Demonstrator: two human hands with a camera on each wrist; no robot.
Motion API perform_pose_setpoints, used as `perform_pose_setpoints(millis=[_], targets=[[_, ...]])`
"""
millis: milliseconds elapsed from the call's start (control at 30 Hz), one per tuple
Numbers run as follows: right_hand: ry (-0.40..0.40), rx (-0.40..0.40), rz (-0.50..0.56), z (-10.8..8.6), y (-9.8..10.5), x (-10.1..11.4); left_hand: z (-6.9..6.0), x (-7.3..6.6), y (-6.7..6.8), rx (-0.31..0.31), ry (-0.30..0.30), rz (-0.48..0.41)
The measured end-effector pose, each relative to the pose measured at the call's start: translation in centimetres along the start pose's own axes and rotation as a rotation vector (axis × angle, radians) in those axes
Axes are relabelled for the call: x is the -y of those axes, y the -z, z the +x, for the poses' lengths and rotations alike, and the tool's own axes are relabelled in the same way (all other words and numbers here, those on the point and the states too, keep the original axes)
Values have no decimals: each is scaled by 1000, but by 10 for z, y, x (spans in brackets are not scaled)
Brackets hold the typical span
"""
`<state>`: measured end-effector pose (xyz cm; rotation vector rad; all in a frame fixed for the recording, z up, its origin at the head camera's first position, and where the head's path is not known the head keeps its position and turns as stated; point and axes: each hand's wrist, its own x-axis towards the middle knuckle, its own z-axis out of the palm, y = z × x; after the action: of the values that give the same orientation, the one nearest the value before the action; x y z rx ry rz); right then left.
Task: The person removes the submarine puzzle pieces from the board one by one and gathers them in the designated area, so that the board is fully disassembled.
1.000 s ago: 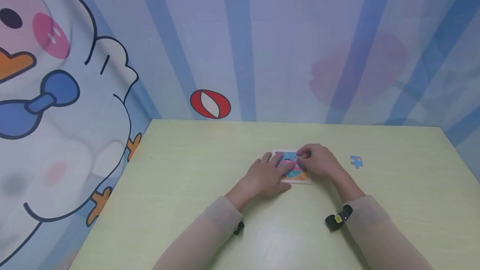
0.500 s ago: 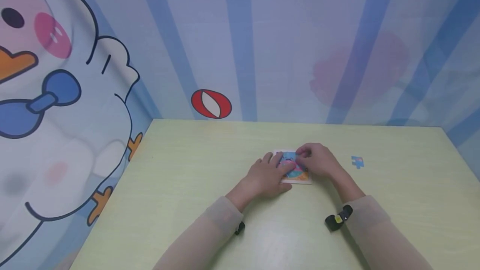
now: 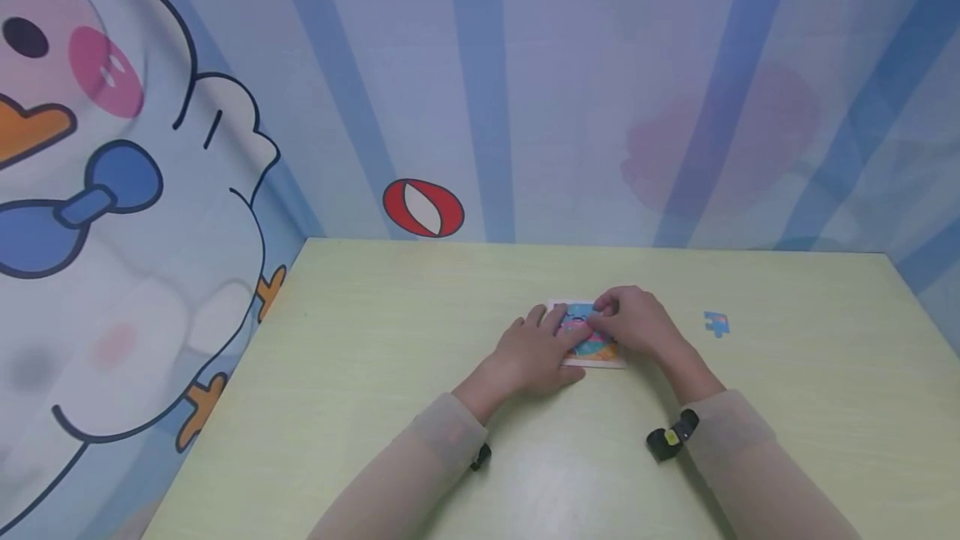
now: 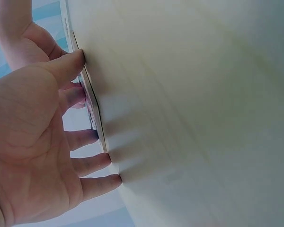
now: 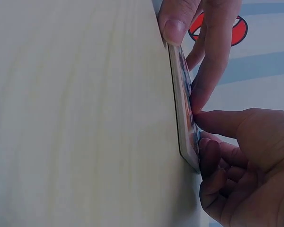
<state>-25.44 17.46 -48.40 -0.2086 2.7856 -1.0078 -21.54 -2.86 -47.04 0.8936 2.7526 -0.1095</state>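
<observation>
the work in hand looks like filling a small jigsaw puzzle [image 3: 600, 352], a white-bordered board with a blue, pink and orange picture, lying flat on the table [image 3: 412, 315]. the left hand [image 3: 531, 357] comes in from about eight o'clock with straight, spread fingers; its index finger rests on the picture and its thumb is at the near edge, so it seems to steady the board rather than grip it. the right hand [image 3: 639, 322] is at two o'clock, over the upper right corner, thumb and forefinger almost together, the other fingers curled in. a pale blue edge shows between them in the right wrist view, most likely a puzzle piece [image 5: 197, 136] pinched there; how well it sits cannot be told, as the fingers cover it.

the next move, as i judge it, calls for lining that piece up with its gap, pressing it flush and letting go without lifting its neighbours. a loose piece [image 3: 717, 323], blue with some pink, lies at three o'clock, well apart from the board, and probably comes after.

the table is pale yellow-green with faint wood grain. behind it stands a blue-striped backdrop [image 3: 585, 107], printed with a red-and-white ball [image 3: 423, 208] at ten o'clock; a big white cartoon duck [image 3: 150, 248] fills the wall between nine and ten.
</observation>
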Motion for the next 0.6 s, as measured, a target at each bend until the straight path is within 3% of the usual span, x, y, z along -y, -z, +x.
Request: perform_pose_setpoints(millis=[367, 600], targets=[[3, 12, 15, -1, 0, 0, 0, 0, 0, 5, 2, -1], [-25, -16, -35, -3, 1, 3, 1, 1, -3, -4, 2, 9]])
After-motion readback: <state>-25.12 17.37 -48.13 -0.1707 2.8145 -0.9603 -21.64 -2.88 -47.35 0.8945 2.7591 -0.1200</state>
